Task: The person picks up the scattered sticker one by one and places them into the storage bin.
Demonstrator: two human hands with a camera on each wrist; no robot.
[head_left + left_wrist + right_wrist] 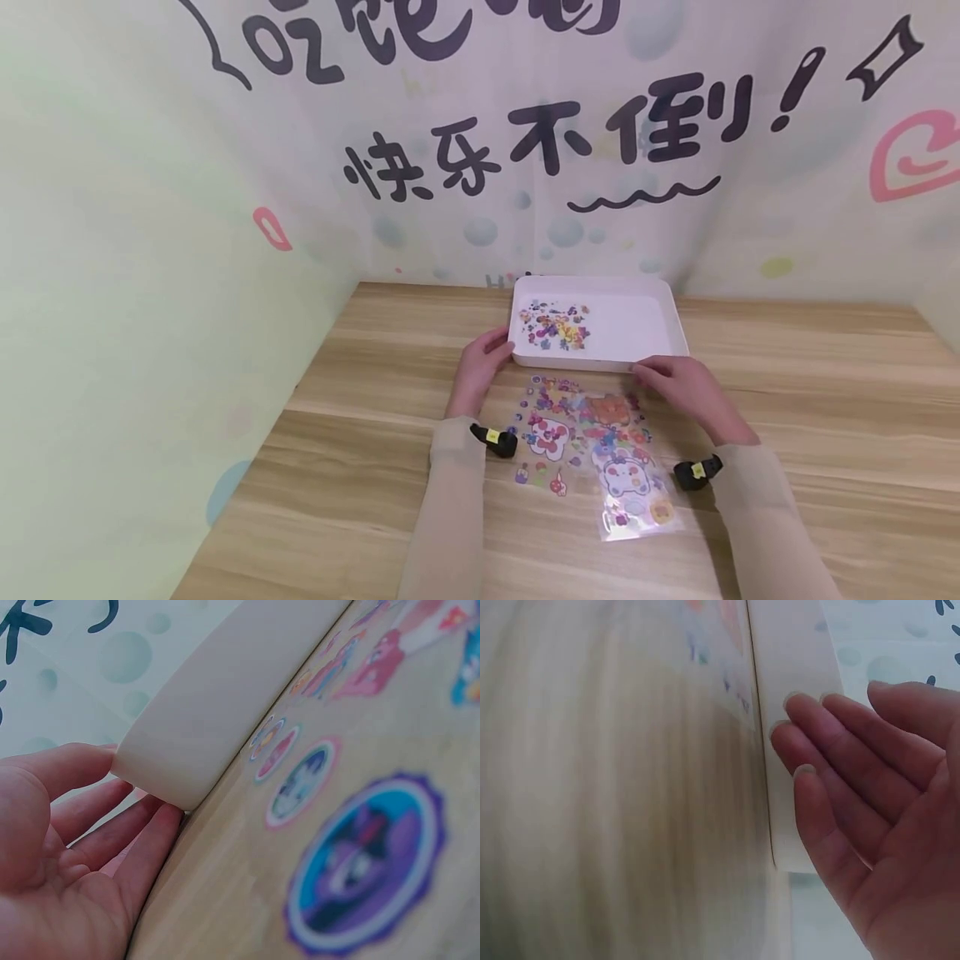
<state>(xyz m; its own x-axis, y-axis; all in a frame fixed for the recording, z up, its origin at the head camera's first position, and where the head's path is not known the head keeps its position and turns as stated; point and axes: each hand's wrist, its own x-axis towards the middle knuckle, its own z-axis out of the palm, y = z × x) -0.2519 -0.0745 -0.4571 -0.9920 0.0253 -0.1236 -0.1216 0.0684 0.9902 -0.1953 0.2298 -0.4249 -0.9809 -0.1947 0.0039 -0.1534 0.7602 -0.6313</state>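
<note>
A white rectangular tray [637, 325] stands near the back wall, with a patch of small colourful stickers [555, 325] in its left part. My left hand [480, 362] touches the tray's front left corner; in the left wrist view its fingertips meet the outer wall, and the fingers are only slightly bent. At the front right, my right hand [686, 383] touches the long front wall with its fingertips, thumb held apart in the right wrist view. Between my forearms lie clear sticker sheets, one [551, 437] on the left and a shinier, overlapping one [626, 475] on the right.
The wood-grain table [360, 458] spreads out on both sides of my arms. A printed cloth wall [465, 233] rises right behind the tray, and a pale green wall [112, 333] borders the left side. Both wrists wear black cameras.
</note>
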